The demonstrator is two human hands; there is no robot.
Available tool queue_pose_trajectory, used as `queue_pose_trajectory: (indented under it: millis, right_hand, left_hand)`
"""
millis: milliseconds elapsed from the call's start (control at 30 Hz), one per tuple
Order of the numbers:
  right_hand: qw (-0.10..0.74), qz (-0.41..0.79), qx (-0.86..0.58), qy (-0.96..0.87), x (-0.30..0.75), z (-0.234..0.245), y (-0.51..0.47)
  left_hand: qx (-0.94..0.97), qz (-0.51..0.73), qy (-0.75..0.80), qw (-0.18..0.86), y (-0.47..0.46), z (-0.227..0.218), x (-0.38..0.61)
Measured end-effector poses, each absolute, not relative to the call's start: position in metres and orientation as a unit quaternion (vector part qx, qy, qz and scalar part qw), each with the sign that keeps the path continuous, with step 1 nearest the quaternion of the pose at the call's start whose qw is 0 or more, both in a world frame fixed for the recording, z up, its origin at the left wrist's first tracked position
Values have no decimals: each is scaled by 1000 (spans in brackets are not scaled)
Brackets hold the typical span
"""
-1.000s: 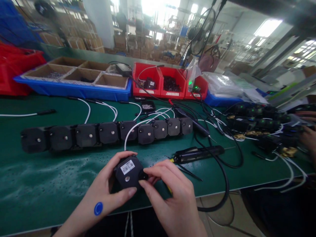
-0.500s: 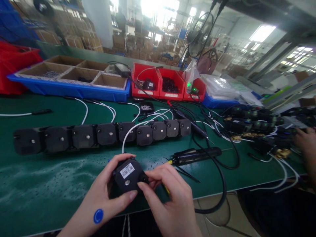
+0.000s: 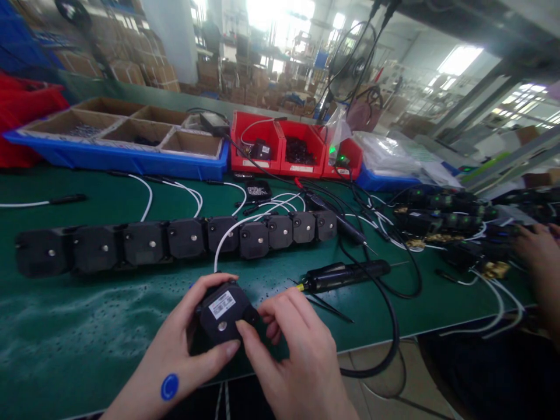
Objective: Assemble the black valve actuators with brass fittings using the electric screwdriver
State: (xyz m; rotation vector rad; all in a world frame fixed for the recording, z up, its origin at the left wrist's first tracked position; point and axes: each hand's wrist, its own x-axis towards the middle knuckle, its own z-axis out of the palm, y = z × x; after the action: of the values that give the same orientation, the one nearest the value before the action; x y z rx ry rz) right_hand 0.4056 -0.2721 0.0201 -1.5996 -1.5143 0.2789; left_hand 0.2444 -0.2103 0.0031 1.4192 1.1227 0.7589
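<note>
My left hand grips a black boxy module from its left side, fingers behind the upper edge and thumb along the lower edge. The module has a white printed label, a silver round spot and a white cable rising from its top. At its right corner, beside a small black knob, my right hand presses its thumb on the module's face with the forefinger curled next to the corner. What its other fingers touch is hidden. Behind both hands stands a row of similar black modules.
A black electric screwdriver and tweezers lie to the right, near a thick black cable. Farther back are a blue divided tray and red bins. Another person's hand works at far right among black parts.
My right forefinger has loosened slightly from the module's corner, and the thumb has slid a little left on its face. The whole view has shifted slightly.
</note>
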Motion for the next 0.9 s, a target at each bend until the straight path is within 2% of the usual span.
queue_pose_trajectory:
  millis: [133,267,400,667,900]
  right_hand:
    - [366,61,-633,-680,409,28,-268]
    - [322,18,-627,-709,413,32,-265]
    - [322,45,-607,-725,415,33,-265]
    - [310,-3,-606,-733,415,34,-263]
    - [330,14,-595,-733,417,33,-260]
  left_hand:
    - [588,328,482,561,-213,3,246]
    - [581,333,484,563,-214,4,247]
    - [573,335,490,565,-214,8,249]
    - [582,308,491,570,-206,6,241]
    - [559,304,493,593,-206,-1,239]
